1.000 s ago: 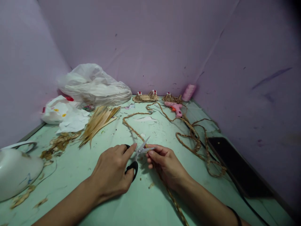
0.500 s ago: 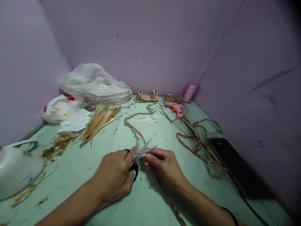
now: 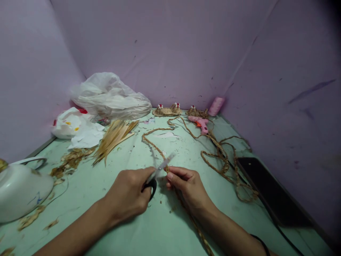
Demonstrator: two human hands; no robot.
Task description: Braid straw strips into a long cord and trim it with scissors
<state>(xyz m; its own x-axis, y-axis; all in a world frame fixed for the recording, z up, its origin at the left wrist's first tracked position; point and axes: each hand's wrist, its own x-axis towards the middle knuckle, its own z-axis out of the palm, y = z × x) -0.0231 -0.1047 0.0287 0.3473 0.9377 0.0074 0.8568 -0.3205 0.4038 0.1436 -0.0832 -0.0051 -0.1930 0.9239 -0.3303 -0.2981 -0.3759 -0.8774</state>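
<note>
My left hand [image 3: 131, 192] is closed round the black handles of a pair of scissors [image 3: 152, 185]. Their blades are blurred and look closed or nearly so, lying beside the braided brown rope [image 3: 154, 145]. Between thumb and fingers, my right hand [image 3: 186, 185] pinches that rope just right of the blades. From the pinch the rope runs down toward the front edge of the view. The other way it winds across the table to the back. Whether the blades touch the rope cannot be made out.
Dry fibre strips [image 3: 114, 138], a white bowl-like vessel [image 3: 23, 192] and plastic bags [image 3: 112, 96] lie to the left. A pink glue gun [image 3: 199, 122], a pink thread spool [image 3: 216, 106], woven slipper-like pieces [image 3: 167, 111] and a dark phone [image 3: 269, 192] sit at the back and right.
The scissor blades have swung from spread apart to nearly together, and my left hand has shifted slightly left. My right hand keeps its pinch on the rope.
</note>
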